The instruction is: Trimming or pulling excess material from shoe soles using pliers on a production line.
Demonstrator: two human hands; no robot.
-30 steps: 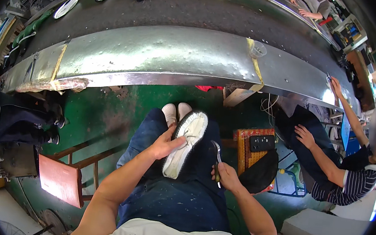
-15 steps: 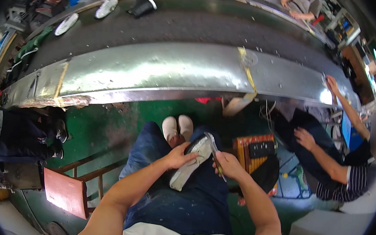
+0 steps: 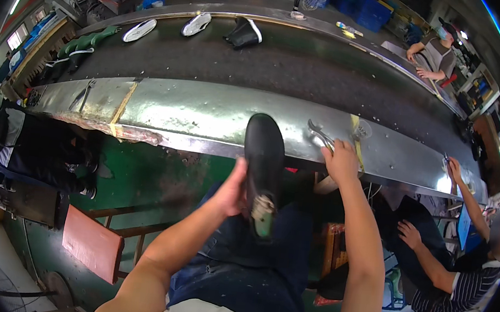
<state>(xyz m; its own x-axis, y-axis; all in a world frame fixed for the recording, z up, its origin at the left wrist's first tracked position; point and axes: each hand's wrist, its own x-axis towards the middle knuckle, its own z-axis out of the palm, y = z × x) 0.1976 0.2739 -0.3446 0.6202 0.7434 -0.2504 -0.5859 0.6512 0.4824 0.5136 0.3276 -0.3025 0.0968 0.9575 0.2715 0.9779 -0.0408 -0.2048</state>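
Observation:
My left hand (image 3: 231,190) is closed round the side of a black shoe upper (image 3: 264,148) on a last, held up above my lap. Its smooth toe points away from me, and the green top of the last (image 3: 262,222) shows at the near end. Out to the right, my right hand (image 3: 342,163) is over the metal ledge (image 3: 182,113) of the bench. Its fingers are closed about the handles of metal lasting pincers (image 3: 321,134), whose curved jaws point left and away. The pincers lie on or just over the ledge; the exact contact cannot be told.
On the dark belt beyond, two white shoes (image 3: 140,30) (image 3: 196,24) and a black boot (image 3: 244,33) stand. A co-worker in a striped sleeve (image 3: 460,290) sits at right. A stool (image 3: 92,243) is at left, near another person's dark-trousered legs (image 3: 39,154).
The shoe has been raised and turned from pale sole side up to black upper up. My right hand has carried the pincers from the shoe to the ledge. The head view has tilted up.

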